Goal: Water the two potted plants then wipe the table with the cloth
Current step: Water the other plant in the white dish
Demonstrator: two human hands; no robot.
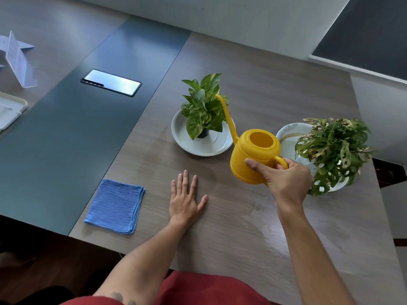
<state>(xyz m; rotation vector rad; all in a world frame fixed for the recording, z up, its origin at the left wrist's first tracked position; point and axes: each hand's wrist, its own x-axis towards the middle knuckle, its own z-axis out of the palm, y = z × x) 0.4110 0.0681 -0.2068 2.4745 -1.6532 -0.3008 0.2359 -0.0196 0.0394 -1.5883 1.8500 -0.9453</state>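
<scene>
A yellow watering can [248, 155] hangs above the wooden table [253, 89], with my right hand [286, 179] gripping its handle. Its long spout reaches up among the leaves of the left potted plant [203, 106], which stands in a small black pot on a white dish [187, 144]. The right potted plant [334, 148], with holed leaves, sits in a second white dish [288, 137] just beyond my right hand. My left hand [186, 199] lies flat on the table, fingers spread, holding nothing. A folded blue cloth [115, 205] rests to its left near the front edge.
A dark strip [77, 133] runs along the table's left side with a metal hatch [111, 82] set in it. A white tray [8, 111] and a folded card stand [17, 60] lie far left. The table's right edge is close behind the right plant.
</scene>
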